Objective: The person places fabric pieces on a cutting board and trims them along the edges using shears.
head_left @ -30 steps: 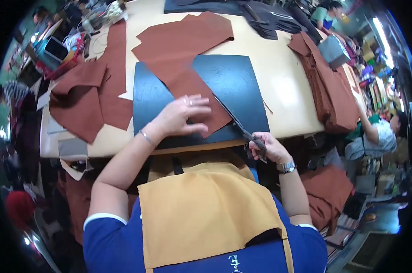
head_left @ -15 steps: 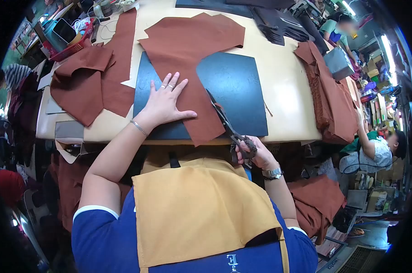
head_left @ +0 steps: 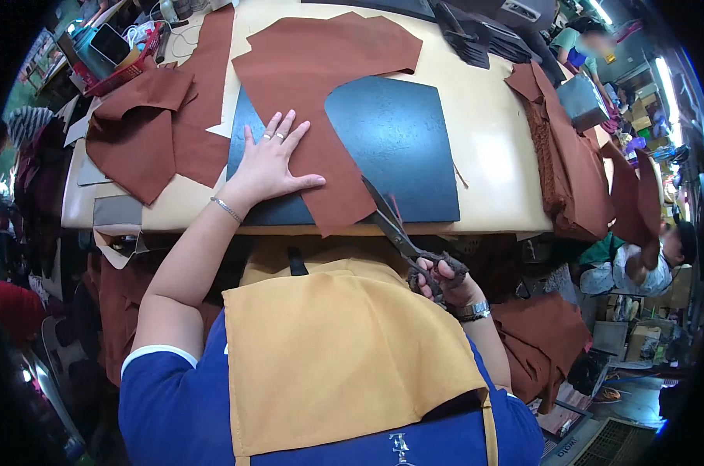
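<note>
My left hand (head_left: pixel 273 165) lies flat with fingers spread, pressing on the left edge of a brown leather piece (head_left: pixel 332 66) and the dark board (head_left: pixel 399 147) under it. The piece narrows to a strip that reaches the table's front edge. In my right hand (head_left: pixel 457 289) is a pair of scissors (head_left: pixel 395 233), its handles wrapped in dark material. The blades point up and left, with their tips right at the strip's right edge. A thin reddish sliver shows beside the blades.
Brown leather pieces (head_left: pixel 138 144) lie at the left near a red basket (head_left: pixel 127 78). A folded brown stack (head_left: pixel 566 155) sits on the right end of the table (head_left: pixel 492 155). Dark pieces (head_left: pixel 465 35) lie at the back. Two people are at the right, one near a raised brown piece (head_left: pixel 632 194).
My right hand and the scissors have moved down and right. My left hand and the leather have shifted slightly up and left. A brown piece now shows raised by the person at the right.
</note>
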`<state>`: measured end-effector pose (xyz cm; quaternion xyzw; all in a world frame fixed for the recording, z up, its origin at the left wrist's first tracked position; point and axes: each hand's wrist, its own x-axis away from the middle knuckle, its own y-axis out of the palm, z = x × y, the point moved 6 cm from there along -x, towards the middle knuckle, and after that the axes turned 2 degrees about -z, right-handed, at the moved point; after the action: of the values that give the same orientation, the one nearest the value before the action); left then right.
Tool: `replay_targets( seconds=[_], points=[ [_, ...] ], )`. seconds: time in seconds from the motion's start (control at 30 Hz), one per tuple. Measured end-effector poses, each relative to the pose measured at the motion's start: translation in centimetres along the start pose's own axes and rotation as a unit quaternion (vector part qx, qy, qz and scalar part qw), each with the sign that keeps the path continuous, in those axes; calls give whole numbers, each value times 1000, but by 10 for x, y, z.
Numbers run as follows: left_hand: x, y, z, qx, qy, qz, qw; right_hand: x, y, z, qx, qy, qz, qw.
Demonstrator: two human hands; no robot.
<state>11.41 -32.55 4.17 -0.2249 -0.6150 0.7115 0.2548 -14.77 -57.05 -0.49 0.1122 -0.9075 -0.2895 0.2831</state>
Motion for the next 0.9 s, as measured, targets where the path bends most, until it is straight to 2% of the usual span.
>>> replay_targets(
  seconds=[0.13,0.17,0.27,0.47,0.57,0.67,0.9],
  points=[
    [6,0,6,0,8,1,1000,-14,8,-1,26,-11,28,999],
    [8,0,7,-1,7,0,1000,-19,9,-2,17,-10,6,1000],
    [9,0,8,0,8,3,1000,-26,15,-8,20,-41,52,998],
    [10,2,10,-3,13,2,1000,-28,35,-30,222,9,55,973],
    [15,2,17,-3,19,-2,1000,-38,40,-34,216,-19,39,975],
    [17,3,19,-5,22,-1,1000,-43,47,-37,203,-27,69,976],
    [20,3,19,-1,9,-1,1000,-29,39,-35,228,-9,68,971]
  ],
)
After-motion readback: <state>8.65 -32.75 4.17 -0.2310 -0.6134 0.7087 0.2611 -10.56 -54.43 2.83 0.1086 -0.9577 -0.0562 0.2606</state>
